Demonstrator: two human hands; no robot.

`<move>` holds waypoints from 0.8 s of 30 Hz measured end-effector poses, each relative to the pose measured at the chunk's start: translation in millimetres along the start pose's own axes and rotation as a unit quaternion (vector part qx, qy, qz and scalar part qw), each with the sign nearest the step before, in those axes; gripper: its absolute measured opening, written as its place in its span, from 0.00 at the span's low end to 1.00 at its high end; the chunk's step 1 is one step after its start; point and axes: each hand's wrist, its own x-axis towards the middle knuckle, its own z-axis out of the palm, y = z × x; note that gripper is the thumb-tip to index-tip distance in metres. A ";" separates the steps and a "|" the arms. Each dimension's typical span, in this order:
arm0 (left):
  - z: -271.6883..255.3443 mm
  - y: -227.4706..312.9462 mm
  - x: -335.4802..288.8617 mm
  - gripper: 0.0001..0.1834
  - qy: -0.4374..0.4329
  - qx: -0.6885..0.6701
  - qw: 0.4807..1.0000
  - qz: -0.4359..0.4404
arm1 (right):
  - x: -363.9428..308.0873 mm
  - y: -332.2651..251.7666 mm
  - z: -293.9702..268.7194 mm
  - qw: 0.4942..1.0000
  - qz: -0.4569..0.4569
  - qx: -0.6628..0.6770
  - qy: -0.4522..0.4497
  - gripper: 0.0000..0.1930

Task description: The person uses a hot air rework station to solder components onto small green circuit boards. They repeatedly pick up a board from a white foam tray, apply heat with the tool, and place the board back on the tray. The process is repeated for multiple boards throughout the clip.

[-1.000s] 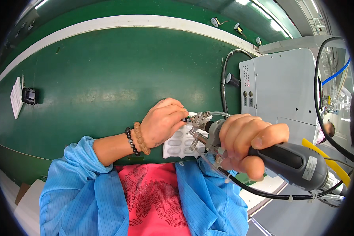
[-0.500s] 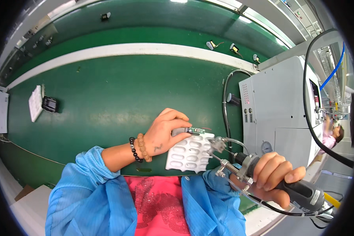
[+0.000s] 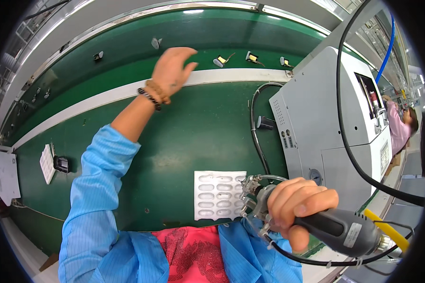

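Green counter [image 3: 170, 151]: bounded along its far edge by a white ledge [image 3: 226, 75], beyond which a green strip [image 3: 127, 63] is seen.
Left hand [image 3: 172, 68]: extended across the far edge of the counter; fingers spread apart from the thumb, with nothing seen to be gripped.
Grey-faced part [image 3: 156, 43]: set on the strip, just beside the left hand; whether it is touched cannot be told.
Right hand [image 3: 300, 207]: raised near the right end of the counter's near edge; fingers wrapped firmly around the dark handle of a handheld tool [image 3: 341, 227].
Tool head [image 3: 250, 191]: held at the right edge of the white tray; contact cannot be judged.
White tray [image 3: 196, 195]: laid at the near edge of the counter, its oval hollows facing up.
Change: half a second ago, a small circuit board was pinched by the left hand at the tray's far edge; now the hand has been carried to the strip, where a part is seen on a spot that was bare.
Meaning: release of the piece there is judged likely, the left hand thus being freed, while the tool is kept ready beside the tray.
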 end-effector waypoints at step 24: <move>-54.4 140.5 -119.6 0.16 -0.197 -0.336 0.915 -0.104 | -2.2 -0.1 -3.1 1.000 0.011 -0.001 -0.006 0.27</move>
